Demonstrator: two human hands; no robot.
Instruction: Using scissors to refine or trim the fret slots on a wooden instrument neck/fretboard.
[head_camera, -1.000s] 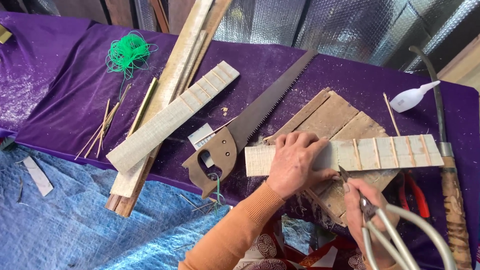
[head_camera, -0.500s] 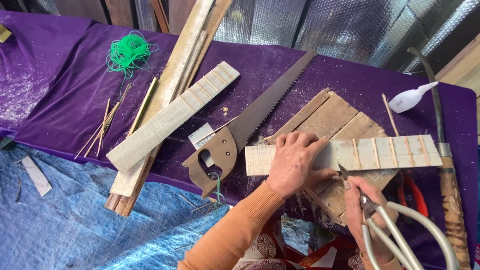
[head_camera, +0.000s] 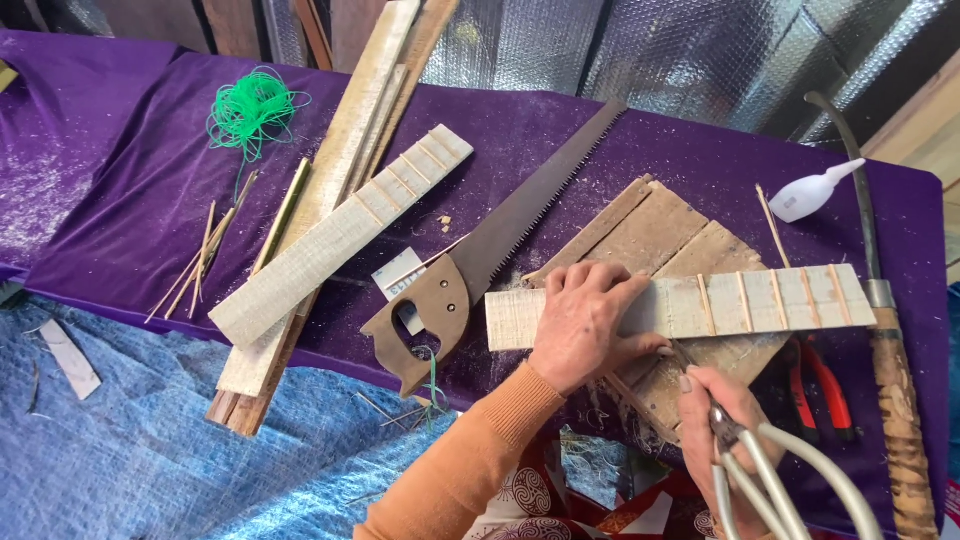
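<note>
A pale wooden strip (head_camera: 690, 305), long, flat and crossed by thin darker slats set into slots, is pressed flat under the left hand (head_camera: 583, 325), whose fingers are spread and laid on the wood rather than closed around it. The strip is judged light, stiff and dry, with a rough sawn face that should not slip; its inset slats look fragile, so a hold on the bare end beside the palm would be safer. Beneath it a board of weathered brown planks (head_camera: 640, 235) is used as a rest. Just below the left hand, the right hand (head_camera: 715, 415) is closed around the loop handles of large metal shears (head_camera: 770, 480), their tips brought to the strip's near edge. To the left of the left hand lies a handsaw (head_camera: 500, 240) with a brown grip, and beyond it a second slotted strip (head_camera: 345, 230), long planks (head_camera: 365, 120) and green cord (head_camera: 250, 110). To the right are seen a white squeeze bottle (head_camera: 810, 195), red-handled pliers (head_camera: 815, 385) and a wrapped-handle tool (head_camera: 890, 380), all on sawdust-flecked purple cloth (head_camera: 130, 190).
</note>
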